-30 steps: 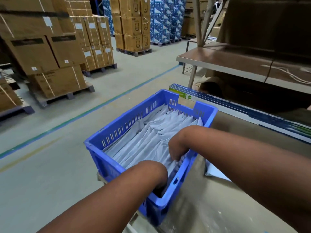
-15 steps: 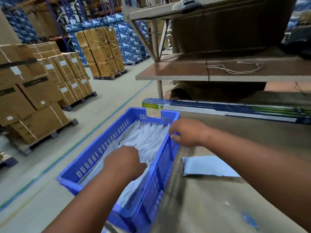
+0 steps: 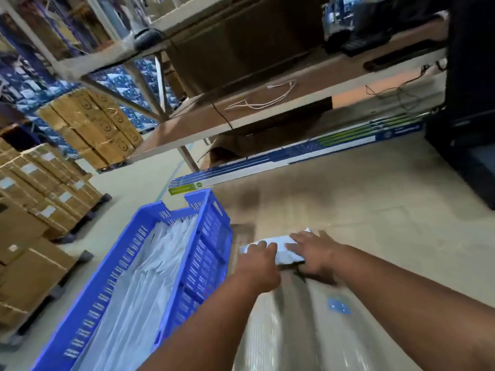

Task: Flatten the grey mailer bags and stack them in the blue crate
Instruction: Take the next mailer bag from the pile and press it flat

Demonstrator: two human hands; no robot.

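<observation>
Head view, tilted and somewhat blurred: both hands lie on one grey mailer (image 3: 281, 249) that rests on the counter (image 3: 375, 236), just to the right of the blue crate (image 3: 206, 253). The left hand (image 3: 258, 266) covers the mailer's left end, its fingers curled down over the bag's near edge; the right hand (image 3: 316, 254) lies on the right end with fingers spread flat. Neither grip is clamped closed — the left is bent onto the bag, the right is pressed open against it. The mailer looks crumpled along its top edge, and only the strip between and beyond the two hands shows.

The crate stands at the counter's left edge, its long side running away from the camera. Inside it lies a stack of mailers (image 3: 150, 277), packed lengthwise and filling most of its floor. Crate and the single mailer are close but apart.

A small blue scrap (image 3: 338, 306) lies on the counter nearer the camera, beside the right forearm. At the counter's far edge runs a long flat box (image 3: 294, 156) printed in blue and green. Above it a shelf (image 3: 267, 103) carries a loose white cord (image 3: 263, 101). To the left, across the floor, cartons (image 3: 53, 183) stand stacked on pallets.
</observation>
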